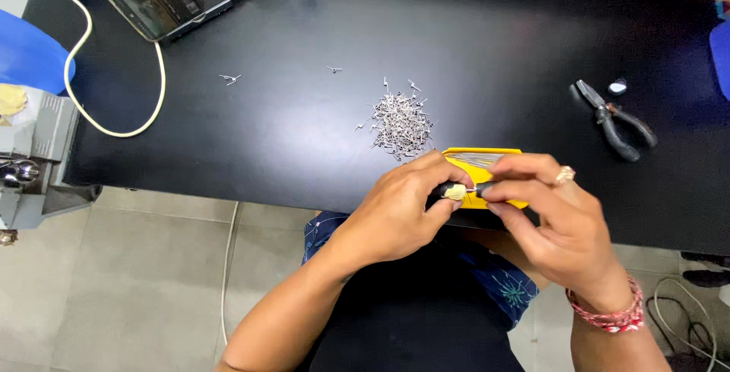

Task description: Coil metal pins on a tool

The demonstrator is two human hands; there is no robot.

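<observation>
A small metal pin (471, 188) sits pinched between both hands' fingertips. The left hand (399, 216) also grips a dark tool (449, 190); the right hand (551, 216) closes on the pin's other end.

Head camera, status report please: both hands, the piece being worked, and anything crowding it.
Left hand and right hand pinch a small dark tool with a wire piece over the yellow tray. Pile of metal pins just beyond. Pliers lie apart, right.

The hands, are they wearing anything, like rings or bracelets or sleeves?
Yes. The right hand has a ring on one finger and a red-and-white braided bracelet round its wrist. The left hand wears nothing. Both forearms are bare, with no sleeves showing.
</observation>
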